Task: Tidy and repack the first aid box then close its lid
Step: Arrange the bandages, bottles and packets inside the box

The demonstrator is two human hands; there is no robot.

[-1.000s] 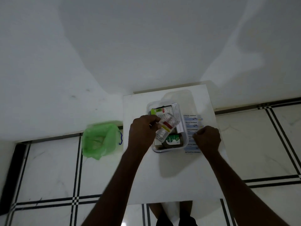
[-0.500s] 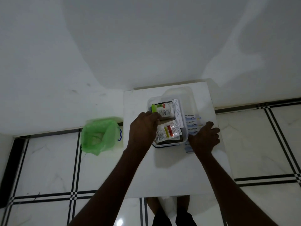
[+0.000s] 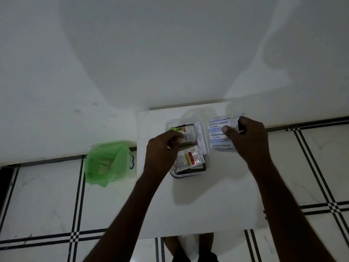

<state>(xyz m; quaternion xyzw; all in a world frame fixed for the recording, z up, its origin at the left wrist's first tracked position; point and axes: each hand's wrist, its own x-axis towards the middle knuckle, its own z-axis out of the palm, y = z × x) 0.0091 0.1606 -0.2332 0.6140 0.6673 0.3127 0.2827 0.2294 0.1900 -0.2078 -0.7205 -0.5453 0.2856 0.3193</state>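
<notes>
Hands: bandage strips [image 3: 220,134], packet-filled box [image 3: 206,163].

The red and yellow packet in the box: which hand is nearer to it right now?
Left. The left hand is at the box's left side, right beside the red and yellow packet. The right hand is off past the box's right edge, holding the bandage strips.
</notes>
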